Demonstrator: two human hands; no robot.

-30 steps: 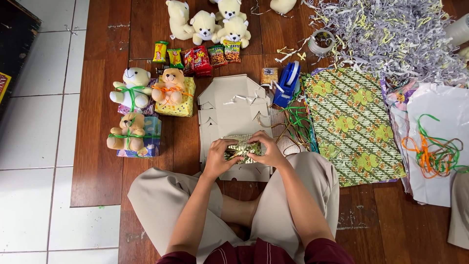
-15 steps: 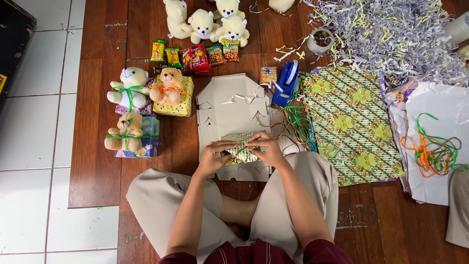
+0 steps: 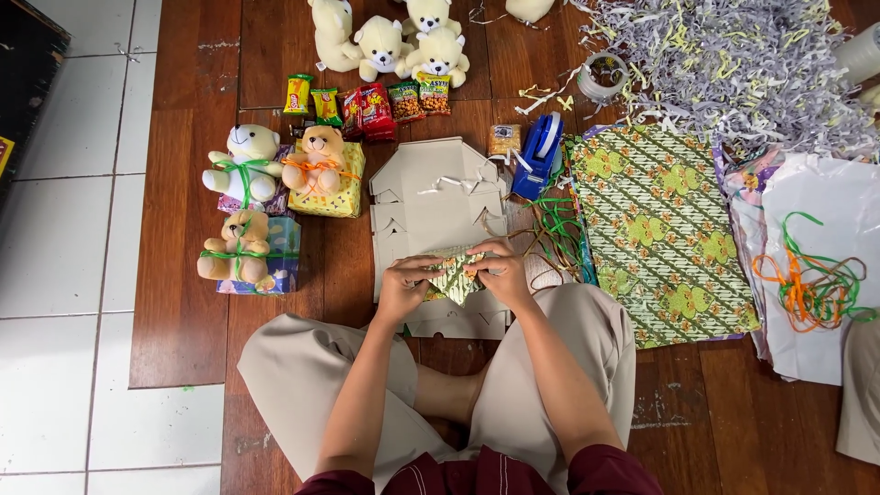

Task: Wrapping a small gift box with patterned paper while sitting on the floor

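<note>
Left hand: left hand (image 3: 406, 286) held low in front of the crossed legs, forearm reaching forward from the lap, fingers curled shut around the left end of the small parcel.
Right hand: right hand (image 3: 503, 273) mirrors it, fingers bent and closed over the right end of the same parcel, thumb tucked under.
Parcel: small parcel (image 3: 455, 275) in green patterned paper, pinched between both hands, held just above the near edge of the flat cardboard box.
Flat cardboard box: grey-beige, unfolded (image 3: 431, 197), lying on the wooden floor (image 3: 188, 330) straight ahead of the knees; a strip of white paper rests on it.
Gift boxes: three small wrapped boxes to the left, each carrying a teddy tied on with ribbon — yellow box with orange-brown teddy (image 3: 321, 165), white teddy (image 3: 246, 158) beside it, blue box with tan teddy (image 3: 240, 252) nearer.
Loose teddies: cream ones (image 3: 403, 41) grouped at the far edge.
Snack packets: a row (image 3: 367, 101) just beyond the cardboard.
Tape dispenser: blue (image 3: 539, 156), right of the cardboard.
Wrapping paper: green patterned sheet (image 3: 655, 229) spread flat on the right.
Shredded paper: large grey-lilac heap (image 3: 733, 64) far right.
Ribbons: orange and green tangle (image 3: 811, 280) on white paper.
</note>
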